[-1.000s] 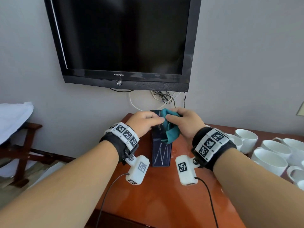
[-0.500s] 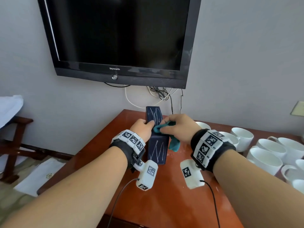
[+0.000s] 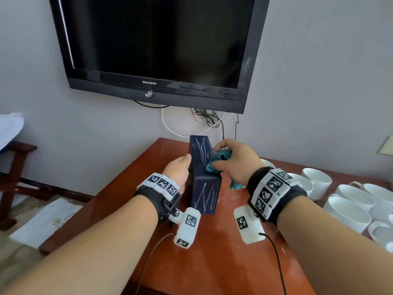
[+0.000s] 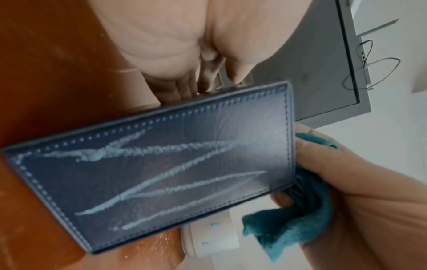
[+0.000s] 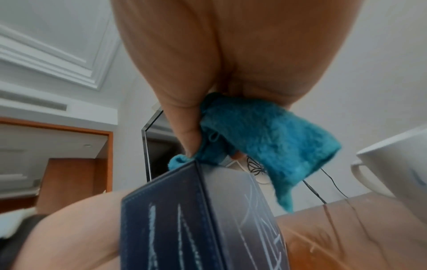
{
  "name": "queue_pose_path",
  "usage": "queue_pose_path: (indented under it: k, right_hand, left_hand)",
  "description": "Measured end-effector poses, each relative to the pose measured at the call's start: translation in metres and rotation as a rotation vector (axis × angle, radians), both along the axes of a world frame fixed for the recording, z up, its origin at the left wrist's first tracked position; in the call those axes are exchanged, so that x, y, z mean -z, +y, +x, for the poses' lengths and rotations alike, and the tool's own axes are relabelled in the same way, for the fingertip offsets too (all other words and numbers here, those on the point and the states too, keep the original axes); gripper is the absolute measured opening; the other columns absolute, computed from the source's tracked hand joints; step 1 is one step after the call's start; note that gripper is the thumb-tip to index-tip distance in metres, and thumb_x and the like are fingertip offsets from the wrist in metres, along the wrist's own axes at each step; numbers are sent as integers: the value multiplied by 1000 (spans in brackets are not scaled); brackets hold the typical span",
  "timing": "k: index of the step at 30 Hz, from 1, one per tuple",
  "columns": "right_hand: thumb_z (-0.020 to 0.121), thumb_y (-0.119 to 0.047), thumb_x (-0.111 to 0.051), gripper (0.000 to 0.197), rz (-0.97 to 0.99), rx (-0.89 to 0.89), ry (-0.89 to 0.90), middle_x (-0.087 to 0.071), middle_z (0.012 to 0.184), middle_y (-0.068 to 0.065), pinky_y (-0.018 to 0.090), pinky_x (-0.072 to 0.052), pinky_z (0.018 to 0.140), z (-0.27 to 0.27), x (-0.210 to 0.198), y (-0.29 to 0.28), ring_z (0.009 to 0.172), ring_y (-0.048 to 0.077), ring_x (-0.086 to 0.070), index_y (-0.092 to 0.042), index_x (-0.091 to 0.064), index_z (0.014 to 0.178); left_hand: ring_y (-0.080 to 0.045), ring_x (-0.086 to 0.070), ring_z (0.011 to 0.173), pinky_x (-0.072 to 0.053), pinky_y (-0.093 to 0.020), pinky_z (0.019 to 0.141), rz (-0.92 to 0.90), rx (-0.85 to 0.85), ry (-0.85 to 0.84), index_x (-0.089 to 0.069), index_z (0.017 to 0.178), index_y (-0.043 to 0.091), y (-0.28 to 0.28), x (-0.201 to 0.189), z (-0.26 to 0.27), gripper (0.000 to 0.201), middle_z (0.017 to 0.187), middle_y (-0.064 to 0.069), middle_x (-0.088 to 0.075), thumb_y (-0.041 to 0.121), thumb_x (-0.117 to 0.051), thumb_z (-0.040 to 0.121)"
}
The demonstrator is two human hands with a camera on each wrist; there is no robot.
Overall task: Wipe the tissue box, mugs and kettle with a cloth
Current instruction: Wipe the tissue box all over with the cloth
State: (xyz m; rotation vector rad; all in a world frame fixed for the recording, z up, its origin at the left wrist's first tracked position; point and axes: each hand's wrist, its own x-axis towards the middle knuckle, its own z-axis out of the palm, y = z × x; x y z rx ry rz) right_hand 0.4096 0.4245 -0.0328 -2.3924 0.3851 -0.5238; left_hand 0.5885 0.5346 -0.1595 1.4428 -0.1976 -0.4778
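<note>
On the reddish-brown wooden worktop [image 3: 212,252], below the wall-mounted black television [image 3: 157,45], we list:

Item: dark navy stitched leather tissue box [image 3: 203,179], marked with white chalky scribbles, standing tipped on one long side near the worktop's far left corner. Scribbles show on the upper face and the near end face alike.

Item: left hand [image 3: 178,171], pressed against the box's left side to steady it. We cannot tell from any view whether its grip wraps the box or lies flat on it.

Item: right hand [image 3: 235,161], grip clamped on a bunched teal fluffy cloth [image 3: 219,159], which is pressed to the box's upper face at the right edge; a loose tail hangs below the palm.

Item: white ceramic mugs [image 3: 348,201], clustered at the right of the worktop, well apart from the box. We see no kettle.

Step in hand, in our judgement: wiping the tissue box, first of three; mugs and kettle not yet done.

Next move calls for: cloth strokes along the upper face over the scribbles while the left hand braces, then turning the box to reach the end face.
</note>
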Motion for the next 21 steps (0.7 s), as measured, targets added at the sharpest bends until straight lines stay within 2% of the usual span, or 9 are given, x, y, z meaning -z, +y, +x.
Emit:
queue_pose_path:
  k: [1, 4, 7, 9, 11, 13, 15, 19, 21]
  right_hand:
    - [82, -22, -81, 27, 2, -20, -4, -68, 93, -5, 25, -47, 59, 1, -1, 2, 67, 17, -61, -33, -63, 98]
    - [83, -22, -83, 24, -34, -141, 29, -71, 91, -7, 23, -52, 64, 8, -2, 13, 75, 13, -65, -32, -69, 99]
    - [87, -20, -81, 20, -78, -233, 50, -72, 94, -11, 18, -53, 77, 14, -2, 22, 86, 8, -67, -35, -72, 97]
    - [89, -20, -80, 18, -87, -240, 61, -72, 94, -12, 11, -49, 72, 15, 0, 21, 81, 1, -64, -35, -75, 98]
    - [90, -20, -79, 16, -62, -208, 58, -70, 92, -12, 9, -45, 61, 12, 1, 13, 68, -3, -63, -33, -77, 99]
    - [91, -22, -78, 15, -37, -144, 53, -66, 92, -12, 10, -44, 48, 4, 1, 2, 59, 0, -61, -35, -77, 97]
    - [92, -22, -76, 17, -46, -101, 52, -65, 94, -15, 10, -45, 49, -5, 1, -7, 67, 6, -62, -38, -77, 97]
    - [95, -23, -69, 25, -71, -91, 92, -71, 90, -15, 13, -48, 56, -13, 3, -12, 75, 16, -69, -47, -74, 99]
    - [95, -31, -69, 21, -73, -111, 98, -72, 92, -17, 17, -52, 66, -16, 6, -12, 80, 12, -69, -51, -72, 101]
  left_hand:
    - [-31, -72, 110, -54, -53, 103, -9, 6, 31, -73, 122, 34, 4, -11, -12, 70, 117, -3, -77, 72, -67, 64]
    - [-33, -73, 104, -58, -49, 98, -110, 59, 22, -70, 124, 13, 15, -43, -43, 38, 111, -15, -77, 41, -61, 100]
    - [-34, -71, 97, -54, -53, 100, -115, 77, 8, -71, 111, 4, 16, -48, -43, 24, 100, -22, -74, 21, -54, 108]
    - [-34, -71, 97, -53, -52, 102, -116, 89, 15, -71, 110, 3, 16, -47, -41, 25, 102, -22, -74, 21, -53, 108]
    - [-31, -71, 104, -54, -49, 104, -125, 76, 32, -70, 121, 9, 15, -47, -42, 29, 112, -17, -74, 30, -57, 105]
    - [-30, -68, 116, -51, -50, 108, -65, 55, 49, -66, 134, 21, 11, -43, -40, 55, 125, -7, -72, 50, -66, 88]
    - [-29, -65, 122, -48, -50, 111, -22, 76, 47, -65, 137, 28, 5, -40, -35, 76, 134, -1, -69, 64, -66, 70]
    - [-31, -59, 128, -45, -46, 114, 171, 56, -119, -62, 139, 12, 4, -65, -56, 49, 139, -5, -62, 45, -49, 105]
    - [-36, -61, 124, -46, -48, 113, 217, 44, -119, -65, 131, 10, 0, -66, -54, 46, 134, -12, -65, 44, -45, 108]
